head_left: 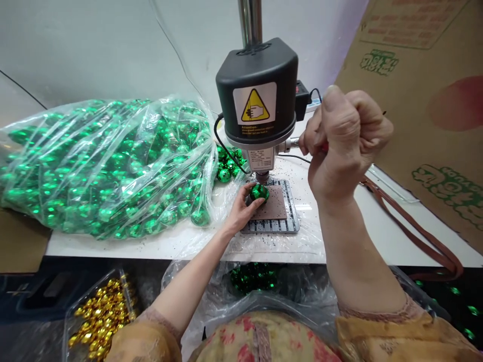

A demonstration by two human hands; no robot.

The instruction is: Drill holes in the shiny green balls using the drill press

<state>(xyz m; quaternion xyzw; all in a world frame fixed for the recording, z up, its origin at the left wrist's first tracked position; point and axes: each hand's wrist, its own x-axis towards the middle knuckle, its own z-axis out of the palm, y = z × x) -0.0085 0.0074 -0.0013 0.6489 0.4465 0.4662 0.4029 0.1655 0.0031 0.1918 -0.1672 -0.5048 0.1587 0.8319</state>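
Your left hand (241, 211) grips green ball (259, 193) | right hand (341, 136) clenches lever (293, 144) | label (257, 104) on black housing (256, 70): "Attention"

A shiny green faceted bauble (259, 193) sits just below the chuck (262, 176) of a black-headed drill press (256, 75), upright on its speckled, slotted grey base (293, 206).

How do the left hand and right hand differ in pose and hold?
The left hand is low; the right hand is raised beside the machine. The left hand holds a green ball; the right hand is closed around a lever. Both are bare.
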